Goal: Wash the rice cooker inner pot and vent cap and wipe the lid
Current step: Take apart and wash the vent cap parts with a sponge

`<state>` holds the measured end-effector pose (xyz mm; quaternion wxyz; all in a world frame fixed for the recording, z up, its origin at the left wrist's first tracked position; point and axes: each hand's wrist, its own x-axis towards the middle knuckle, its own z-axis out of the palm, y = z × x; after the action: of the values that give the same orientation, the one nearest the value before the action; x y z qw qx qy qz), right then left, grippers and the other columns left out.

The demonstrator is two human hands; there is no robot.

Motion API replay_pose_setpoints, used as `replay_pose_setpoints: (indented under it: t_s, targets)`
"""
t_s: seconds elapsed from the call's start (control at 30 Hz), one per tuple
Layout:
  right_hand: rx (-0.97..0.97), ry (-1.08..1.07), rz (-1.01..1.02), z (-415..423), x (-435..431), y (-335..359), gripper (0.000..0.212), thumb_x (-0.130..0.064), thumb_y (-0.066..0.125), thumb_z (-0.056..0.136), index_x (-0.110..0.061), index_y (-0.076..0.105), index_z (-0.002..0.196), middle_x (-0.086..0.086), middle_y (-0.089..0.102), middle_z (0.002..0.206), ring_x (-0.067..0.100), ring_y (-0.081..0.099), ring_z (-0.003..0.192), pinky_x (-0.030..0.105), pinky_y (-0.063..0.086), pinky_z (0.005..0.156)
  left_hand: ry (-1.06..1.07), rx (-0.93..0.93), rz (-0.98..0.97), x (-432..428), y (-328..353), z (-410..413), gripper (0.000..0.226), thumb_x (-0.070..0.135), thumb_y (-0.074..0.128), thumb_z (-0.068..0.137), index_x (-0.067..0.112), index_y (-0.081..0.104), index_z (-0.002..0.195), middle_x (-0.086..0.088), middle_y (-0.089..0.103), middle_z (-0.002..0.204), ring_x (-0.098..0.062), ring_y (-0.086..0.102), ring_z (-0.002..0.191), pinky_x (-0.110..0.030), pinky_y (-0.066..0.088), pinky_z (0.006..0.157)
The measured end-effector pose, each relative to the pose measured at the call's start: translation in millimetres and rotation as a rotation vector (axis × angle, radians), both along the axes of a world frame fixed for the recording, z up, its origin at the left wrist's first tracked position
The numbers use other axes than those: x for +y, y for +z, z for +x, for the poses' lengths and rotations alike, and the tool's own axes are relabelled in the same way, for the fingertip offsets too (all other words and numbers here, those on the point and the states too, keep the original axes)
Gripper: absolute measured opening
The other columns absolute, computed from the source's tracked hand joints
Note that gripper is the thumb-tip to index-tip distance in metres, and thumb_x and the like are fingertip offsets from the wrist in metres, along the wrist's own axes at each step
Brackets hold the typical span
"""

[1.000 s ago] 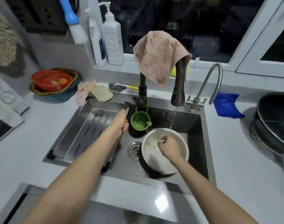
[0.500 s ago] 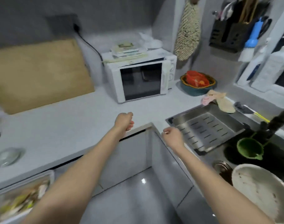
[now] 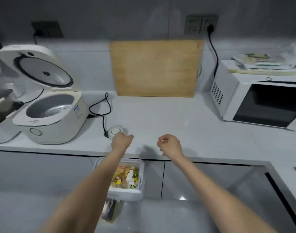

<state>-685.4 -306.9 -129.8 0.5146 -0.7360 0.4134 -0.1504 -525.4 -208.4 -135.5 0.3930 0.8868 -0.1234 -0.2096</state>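
A pale desk [image 3: 169,115] runs the width of the kitchen, its front edge crossing just under both wrists and its broad middle lying bare between the appliances. A wooden cutting board [image 3: 155,68] leans upright against the back wall. The microwave [image 3: 255,101] fills the right end, its far side cut off by the frame, and the papers [image 3: 261,64] stacked on top are too blurred to read. At the left end stands the rice cooker [image 3: 59,125], its lid [image 3: 42,69] raised and tilted back and its grey well open; what stands behind it at the frame edge is hard to make out. A white bin [image 3: 127,193] of scraps hangs on the cabinet front below the desk edge, half hidden by the left forearm.

The left hand [image 3: 122,142] hovers at the near rim of the vent cap [image 3: 115,130], its grip curled tight with nothing seen in it; contact with the cap cannot be told. The right hand [image 3: 170,145] is held apart over bare desk with thumb and forefinger together, and whether that grip pinches anything is too small to tell. The cap sits on the desk beside the plug end of the cooker's black cord [image 3: 102,113].
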Motion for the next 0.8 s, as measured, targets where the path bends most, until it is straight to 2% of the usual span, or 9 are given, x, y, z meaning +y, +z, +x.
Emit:
replay_pose_setpoints:
  t_s: [0.07,0.13,0.2,0.33,0.43,0.5,0.6,0.7,0.8]
  targets:
    - [0.015,0.007,0.019,43.5,7.1,-7.9,0.010,-0.018,0.058,0.085,-0.021,0.059,0.094,0.002,0.063,0.096,0.026,0.065,0.096,0.043,0.053,0.089,-0.068,-0.089,0.176,8.7,-17.1,45.1,0.036,0.028,0.056,0.083,0.001,0.055,0.107,-0.017,0.061,0.101,-0.033,0.054,0.097,-0.030,0.039,0.075]
    - [0.035,0.002,0.031,79.3,10.7,-15.5,0.010,-0.019,0.059,0.084,-0.021,0.059,0.094,0.003,0.064,0.098,0.026,0.065,0.095,0.044,0.053,0.088,-0.157,-0.174,0.307,9.7,-30.0,83.7,0.051,0.034,0.059,0.081,0.008,0.048,0.124,-0.017,0.053,0.121,-0.033,0.048,0.113,-0.033,0.040,0.088]
    - [0.059,-0.015,0.033,106.4,11.0,-21.5,0.012,-0.019,0.059,0.084,-0.020,0.060,0.096,0.002,0.064,0.098,0.025,0.065,0.096,0.044,0.053,0.089,-0.272,-0.246,0.425,4.6,-39.5,112.5,0.066,0.041,0.062,0.079,0.014,0.039,0.135,-0.016,0.044,0.131,-0.034,0.042,0.121,-0.035,0.039,0.096]
    - [0.117,-0.066,0.061,141.8,10.5,-30.0,0.020,-0.019,0.059,0.086,-0.015,0.063,0.104,0.002,0.063,0.098,0.026,0.065,0.097,0.043,0.052,0.089,-0.540,-0.428,0.627,-7.7,-63.0,152.2,0.083,0.052,0.064,0.074,0.026,0.024,0.143,-0.011,0.037,0.137,-0.032,0.035,0.127,-0.039,0.036,0.099]
    - [0.143,-0.100,0.068,153.9,6.4,-34.1,0.022,-0.020,0.059,0.087,-0.015,0.063,0.108,0.004,0.065,0.101,0.025,0.065,0.097,0.042,0.052,0.090,-0.686,-0.498,0.727,-17.7,-78.2,176.6,0.099,0.062,0.061,0.071,0.031,0.006,0.148,-0.010,0.027,0.146,-0.031,0.025,0.135,-0.044,0.028,0.104]
    - [0.170,-0.099,0.063,154.8,4.4,-36.1,0.023,-0.020,0.059,0.088,-0.013,0.063,0.110,0.005,0.065,0.103,0.024,0.064,0.098,0.041,0.053,0.090,-0.751,-0.548,0.773,-22.3,-85.1,185.5,0.103,0.065,0.059,0.070,0.031,0.002,0.148,-0.009,0.026,0.147,-0.031,0.023,0.136,-0.049,0.021,0.108]
    - [0.181,-0.104,0.046,147.9,-0.9,-40.2,0.023,-0.020,0.059,0.089,-0.012,0.063,0.110,0.000,0.060,0.096,0.022,0.062,0.093,0.039,0.053,0.089,-0.811,-0.630,0.804,-33.6,-91.1,197.0,0.099,0.065,0.058,0.071,0.030,0.005,0.148,-0.008,0.035,0.144,-0.030,0.030,0.133,-0.056,0.012,0.111]
    - [0.197,-0.129,0.032,132.0,-12.4,-42.9,0.022,-0.018,0.059,0.089,-0.011,0.064,0.109,-0.002,0.058,0.092,0.017,0.058,0.086,0.039,0.053,0.088,-0.825,-0.657,0.802,-45.5,-89.1,198.8,0.095,0.062,0.062,0.068,0.028,0.018,0.145,-0.009,0.044,0.134,-0.030,0.039,0.126,-0.057,0.016,0.111]
    - [0.180,-0.180,0.053,110.9,-26.8,-43.5,0.020,-0.018,0.059,0.088,-0.012,0.065,0.106,-0.001,0.060,0.092,0.018,0.060,0.086,0.039,0.053,0.088,-0.833,-0.658,0.740,-63.3,-79.0,181.5,0.095,0.062,0.065,0.066,0.027,0.022,0.144,-0.009,0.045,0.132,-0.031,0.041,0.123,-0.052,0.023,0.109]
